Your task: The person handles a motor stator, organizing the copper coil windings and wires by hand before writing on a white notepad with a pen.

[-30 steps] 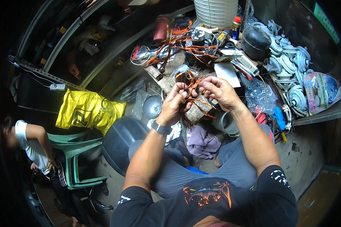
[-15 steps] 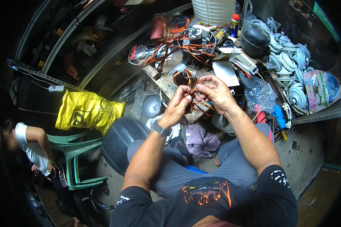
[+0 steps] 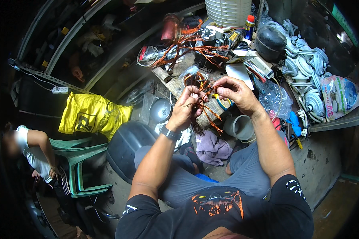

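A bundle of orange and dark wires (image 3: 210, 116) is gripped in my left hand (image 3: 183, 108), its loose ends fanning out below the fingers toward my lap. My right hand (image 3: 240, 95), to the right and a little higher, pinches an orange strand between thumb and fingertips. A short gap separates the two hands. Behind them, a coil of orange wire (image 3: 203, 84) with clear plastic about it lies on the wooden bench (image 3: 174, 87). Part of the bundle is hidden by my left fingers.
A grey bucket (image 3: 239, 128) and a purple cloth (image 3: 214, 148) are below my hands. More orange wires (image 3: 179, 48), a spray can (image 3: 249, 27) and a black dome (image 3: 270, 43) crowd the bench. Grey disc-shaped parts (image 3: 303, 67) pile up right. A person (image 3: 40, 149) is beside a green chair (image 3: 81, 159).
My right hand has moved right, away from my left, with the strand in its fingers. The left hand has shifted slightly left and down; the bundle's ends now hang in plain view.
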`<state>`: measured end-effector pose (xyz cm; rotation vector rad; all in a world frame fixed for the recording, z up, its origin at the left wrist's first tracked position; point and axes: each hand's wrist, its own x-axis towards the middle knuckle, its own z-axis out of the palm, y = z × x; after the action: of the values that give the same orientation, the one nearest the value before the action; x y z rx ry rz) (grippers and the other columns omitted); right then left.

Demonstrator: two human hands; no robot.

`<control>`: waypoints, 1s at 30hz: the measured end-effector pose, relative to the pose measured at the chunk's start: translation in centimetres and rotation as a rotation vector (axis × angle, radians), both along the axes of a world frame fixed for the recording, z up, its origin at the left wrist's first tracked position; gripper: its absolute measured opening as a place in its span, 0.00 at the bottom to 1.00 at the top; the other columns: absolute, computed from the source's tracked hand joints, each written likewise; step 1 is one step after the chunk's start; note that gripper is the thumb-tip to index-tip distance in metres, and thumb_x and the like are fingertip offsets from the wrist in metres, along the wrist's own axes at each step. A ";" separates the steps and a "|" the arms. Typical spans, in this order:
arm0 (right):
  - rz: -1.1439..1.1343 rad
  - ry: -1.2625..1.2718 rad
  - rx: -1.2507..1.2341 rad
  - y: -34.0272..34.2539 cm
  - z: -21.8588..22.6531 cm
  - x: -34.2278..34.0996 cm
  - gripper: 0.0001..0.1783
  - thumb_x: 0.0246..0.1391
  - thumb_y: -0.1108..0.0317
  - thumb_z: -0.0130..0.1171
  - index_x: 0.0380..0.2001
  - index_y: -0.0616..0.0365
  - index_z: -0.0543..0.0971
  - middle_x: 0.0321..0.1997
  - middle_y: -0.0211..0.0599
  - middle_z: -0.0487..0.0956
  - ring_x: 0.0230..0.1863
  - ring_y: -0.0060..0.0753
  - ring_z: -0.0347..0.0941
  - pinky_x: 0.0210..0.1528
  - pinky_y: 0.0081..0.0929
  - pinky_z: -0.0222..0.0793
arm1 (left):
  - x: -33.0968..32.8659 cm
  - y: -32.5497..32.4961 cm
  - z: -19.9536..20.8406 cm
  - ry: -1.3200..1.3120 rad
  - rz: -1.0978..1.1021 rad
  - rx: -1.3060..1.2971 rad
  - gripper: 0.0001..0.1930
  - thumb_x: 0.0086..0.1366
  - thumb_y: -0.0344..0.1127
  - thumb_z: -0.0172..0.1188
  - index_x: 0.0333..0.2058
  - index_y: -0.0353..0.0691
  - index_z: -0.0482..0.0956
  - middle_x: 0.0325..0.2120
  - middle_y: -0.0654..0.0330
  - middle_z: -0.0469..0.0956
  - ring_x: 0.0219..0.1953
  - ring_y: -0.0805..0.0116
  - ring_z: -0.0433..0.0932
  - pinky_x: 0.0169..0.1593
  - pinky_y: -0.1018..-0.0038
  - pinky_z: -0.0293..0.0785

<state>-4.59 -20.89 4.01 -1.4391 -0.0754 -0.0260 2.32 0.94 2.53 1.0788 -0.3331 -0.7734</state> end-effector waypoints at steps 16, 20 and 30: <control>-0.006 0.022 -0.060 0.5 -0.3 0.1 0.14 0.59 0.64 0.63 0.44 0.60 0.78 0.40 0.27 0.78 0.40 0.17 0.72 0.43 0.19 0.69 | 0.5 0.6 -0.1 0.060 -0.022 -0.041 0.08 0.70 0.33 0.47 0.47 0.45 0.66 0.38 0.58 0.77 0.24 0.76 0.67 0.26 0.85 0.61; -0.002 0.031 -0.059 0.4 -0.4 0.2 0.14 0.59 0.65 0.63 0.45 0.59 0.78 0.40 0.26 0.78 0.38 0.17 0.71 0.42 0.18 0.68 | 0.6 0.6 -0.2 0.105 -0.010 -0.063 0.10 0.69 0.31 0.47 0.48 0.44 0.66 0.38 0.58 0.77 0.23 0.75 0.68 0.24 0.84 0.58; -0.125 -0.255 -0.496 2.3 -1.4 0.4 0.24 0.60 0.69 0.58 0.60 0.54 0.74 0.52 0.43 0.81 0.49 0.37 0.79 0.52 0.32 0.73 | 0.5 0.8 -0.3 0.202 -0.110 -0.183 0.10 0.70 0.34 0.51 0.48 0.46 0.67 0.38 0.55 0.75 0.21 0.76 0.70 0.21 0.85 0.59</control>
<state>-4.17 -18.55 2.61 -1.9295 -0.2118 -0.3124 2.84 1.76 2.25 0.8084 -0.2866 -0.9240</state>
